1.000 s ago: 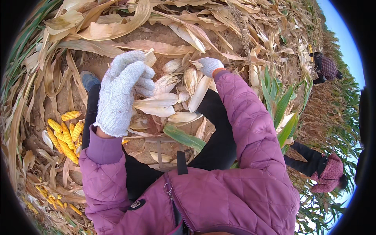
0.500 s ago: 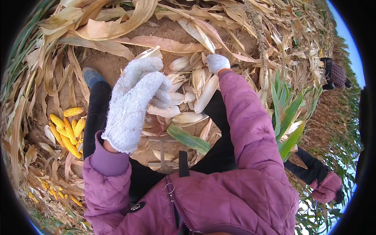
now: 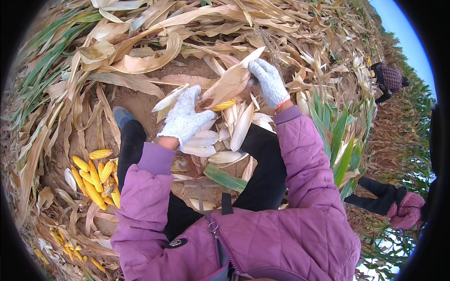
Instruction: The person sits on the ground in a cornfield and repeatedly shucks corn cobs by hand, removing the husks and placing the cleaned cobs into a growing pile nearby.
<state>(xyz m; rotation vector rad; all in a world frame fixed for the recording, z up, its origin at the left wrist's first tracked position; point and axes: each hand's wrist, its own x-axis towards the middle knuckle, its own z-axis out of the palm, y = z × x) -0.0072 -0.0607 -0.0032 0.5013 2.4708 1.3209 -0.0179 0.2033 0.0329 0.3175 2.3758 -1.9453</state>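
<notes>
Both hands wear white knit gloves. My left hand [image 3: 183, 117] is closed around the left end of a partly husked ear of corn [image 3: 224, 105], whose yellow kernels show between my hands. Pale husk also sticks out beyond the left fingers. My right hand [image 3: 270, 85] pinches the upper edge of a broad, dry corn husk [image 3: 233, 78], which is spread over the ear and lifted away from it. The husk hides part of the ear. Below the hands lie loose pale husks [image 3: 243, 125] between my knees.
Bare yellow ears [image 3: 95, 181] are piled on the soil beside my left leg, with a smaller pile [image 3: 68, 243] further back. Dry stalks and leaves [image 3: 140, 65] cover the ground ahead. Green leaves [image 3: 344, 145] stand at my right. Two people [image 3: 393, 78] bend over at the far right.
My left hand has lowered and turned, uncovering a strip of yellow kernels. My right hand has moved slightly right and now holds a raised husk. The view has shifted a little.
</notes>
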